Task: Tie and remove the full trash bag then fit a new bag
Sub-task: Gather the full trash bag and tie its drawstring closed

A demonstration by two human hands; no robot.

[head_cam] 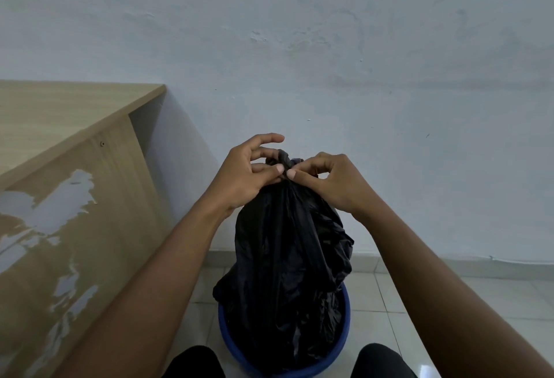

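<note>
Here, a person's left hand (pixel 239 176) and right hand (pixel 329 179) meet at the gathered neck of a black trash bag (pixel 287 257), thumbs and forefingers pinching the twisted plastic where it bunches into a small knot (pixel 283 159); the left hand's outer fingers arch free above it. The bag, thin and crinkled with long vertical creases, stands tall and bulging out of a round blue bin (pixel 346 311), whose smooth plastic rim shows on either side of the dark film. The bin sits on a floor of glossy pale tiles (pixel 419 302) with grey grout lines, near the foot of a light blue plastered wall (pixel 329 47) marked with scuffs and chipped patches. To the left stands a light wood-grain laminate desk (pixel 60 119); its side panel (pixel 75 227) is worn, the veneer peeled off in ragged pale blotches. Two knees in black fabric (pixel 195 361) frame the bin at the bottom edge.
</note>
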